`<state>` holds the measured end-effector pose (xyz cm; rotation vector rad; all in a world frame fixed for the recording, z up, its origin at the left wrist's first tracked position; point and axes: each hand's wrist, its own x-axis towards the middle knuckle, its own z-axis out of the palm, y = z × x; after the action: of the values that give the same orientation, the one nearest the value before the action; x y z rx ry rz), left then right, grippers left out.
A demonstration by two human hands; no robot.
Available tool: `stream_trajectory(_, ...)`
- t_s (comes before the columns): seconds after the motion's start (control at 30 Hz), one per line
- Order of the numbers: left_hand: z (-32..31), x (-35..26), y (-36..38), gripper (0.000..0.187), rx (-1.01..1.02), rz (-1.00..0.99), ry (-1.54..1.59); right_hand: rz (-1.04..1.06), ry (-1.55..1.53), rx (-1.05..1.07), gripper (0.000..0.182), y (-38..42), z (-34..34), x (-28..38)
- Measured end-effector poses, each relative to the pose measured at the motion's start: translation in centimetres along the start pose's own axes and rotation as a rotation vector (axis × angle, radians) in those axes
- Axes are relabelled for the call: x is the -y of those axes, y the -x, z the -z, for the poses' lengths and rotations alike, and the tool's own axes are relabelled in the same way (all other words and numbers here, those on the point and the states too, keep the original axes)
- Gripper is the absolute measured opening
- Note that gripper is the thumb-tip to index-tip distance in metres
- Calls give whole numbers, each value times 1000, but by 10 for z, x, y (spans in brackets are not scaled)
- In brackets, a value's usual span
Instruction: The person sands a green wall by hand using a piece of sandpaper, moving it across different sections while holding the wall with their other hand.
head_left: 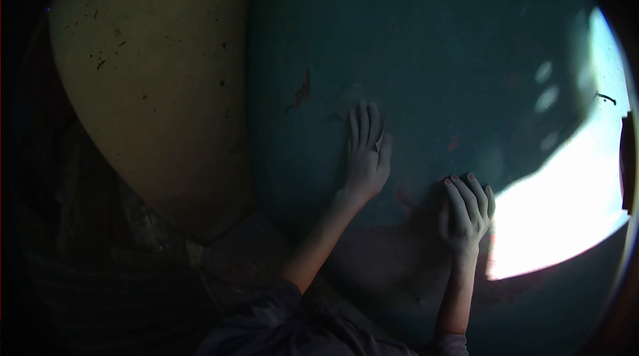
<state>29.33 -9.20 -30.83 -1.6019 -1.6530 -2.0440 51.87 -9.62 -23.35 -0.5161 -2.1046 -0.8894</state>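
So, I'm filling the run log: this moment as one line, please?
left hand: extended over teal surface | right hand: bent, beside bright patch | grip: unclear

The left hand (367,160) extends its fingers over a broad, scuffed blue-green surface (426,56); the right hand (468,213) curls its fingers just beside a glaring white patch of light (562,206), its palm hidden from me. Along the surface's left side runs a yellowish, dark-specked panel (166,123).
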Motion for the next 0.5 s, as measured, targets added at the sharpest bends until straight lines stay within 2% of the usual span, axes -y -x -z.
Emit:
stream_trajectory(0.07, 14, -2, -21, 68, 46, -1, -225, 2, -1, -12, 32, 0, -2, 0)
stream_trajectory(0.23, -26, 2, 68, 72, 241, -155, -273, -22, 37, -37, 32, 1, -6, 4)
stream_trajectory(0.3, -23, 5, 73, 73, 272, -191, -262, -36, 55, -43, 32, 3, -9, 7)
stream_trajectory(0.37, -20, 13, 64, 75, 310, -223, -240, -41, 65, -34, 33, 4, -13, 11)
stream_trajectory(0.5, 15, 12, -13, 78, 288, -391, -264, -86, 46, -22, 40, 4, -25, 23)
